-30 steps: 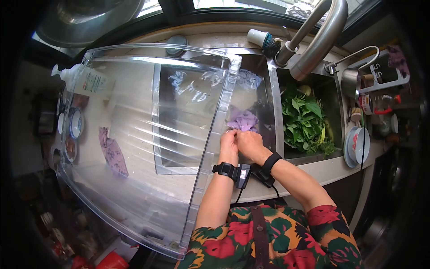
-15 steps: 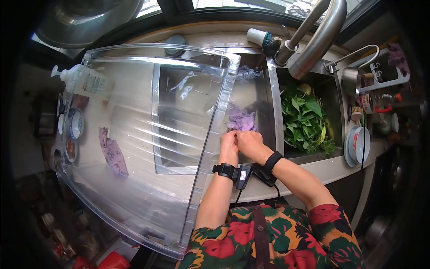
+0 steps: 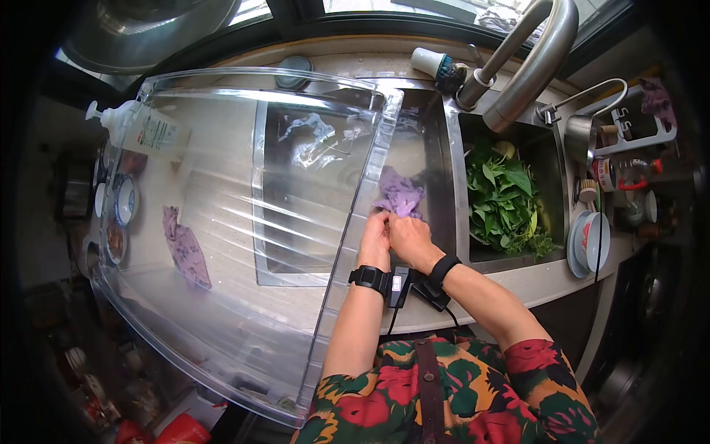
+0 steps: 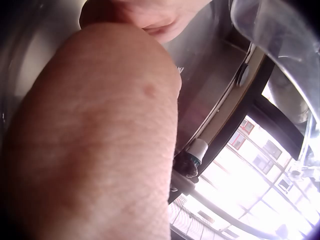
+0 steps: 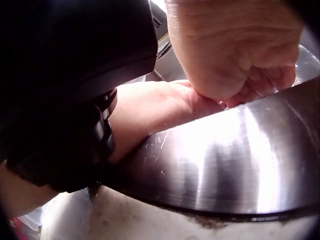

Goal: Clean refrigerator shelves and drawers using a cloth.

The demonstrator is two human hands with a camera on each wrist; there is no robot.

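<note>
Over the front part of the left sink basin (image 3: 436, 185), both hands grip a wet-looking purple cloth (image 3: 401, 194). The left hand (image 3: 375, 235) and right hand (image 3: 411, 238) are pressed side by side, with the cloth bunched out beyond their knuckles. In the right wrist view, the right hand (image 5: 235, 55) has its fingers curled in, just past the steel sink edge (image 5: 225, 155). The left wrist view is mostly filled by the left hand (image 4: 115, 100), whose fingertips are hidden. A large clear plastic drawer (image 3: 222, 214) lies left of the hands, covering much of the basin.
Leafy greens (image 3: 503, 192) fill the right basin under the steel faucet (image 3: 532, 66). Another purple cloth (image 3: 186, 248) shows at the drawer's left. A pump bottle (image 3: 151, 133) stands behind it, a white-handled brush (image 3: 436, 63) near the faucet, bowls (image 3: 594, 240) at right.
The cloth shifts and stretches a little farther up from the hands, its bunched shape changing. Both hands stay together and move slightly. Reflections in the basin differ.
</note>
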